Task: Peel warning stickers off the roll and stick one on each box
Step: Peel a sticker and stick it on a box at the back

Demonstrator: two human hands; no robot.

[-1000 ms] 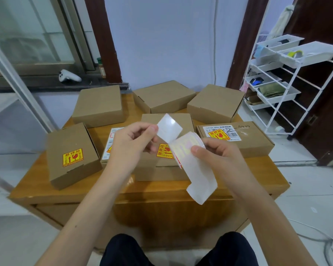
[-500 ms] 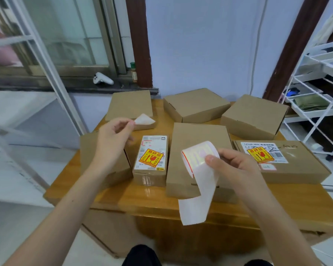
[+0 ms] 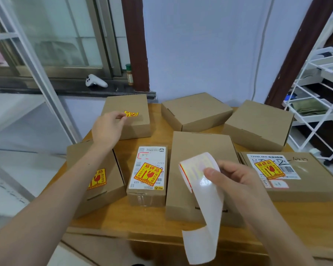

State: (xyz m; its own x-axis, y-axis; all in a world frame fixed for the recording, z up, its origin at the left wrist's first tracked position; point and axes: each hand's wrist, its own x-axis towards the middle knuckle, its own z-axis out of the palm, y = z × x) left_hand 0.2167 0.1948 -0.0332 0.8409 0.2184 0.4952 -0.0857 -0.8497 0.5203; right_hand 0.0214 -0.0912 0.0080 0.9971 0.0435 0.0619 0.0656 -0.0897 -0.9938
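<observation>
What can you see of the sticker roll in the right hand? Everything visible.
The sticker roll is a loosely curled strip of glossy white backing paper, with red and yellow print showing through its curl and a red edge at the left. The right hand holds it above the front middle box, thumb pressed on the glossy face. An empty white tail hangs down past the table edge, bent near the bottom.

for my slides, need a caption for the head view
Left hand presses a warning sticker onto the back-left box; right hand holds the roll.
</observation>
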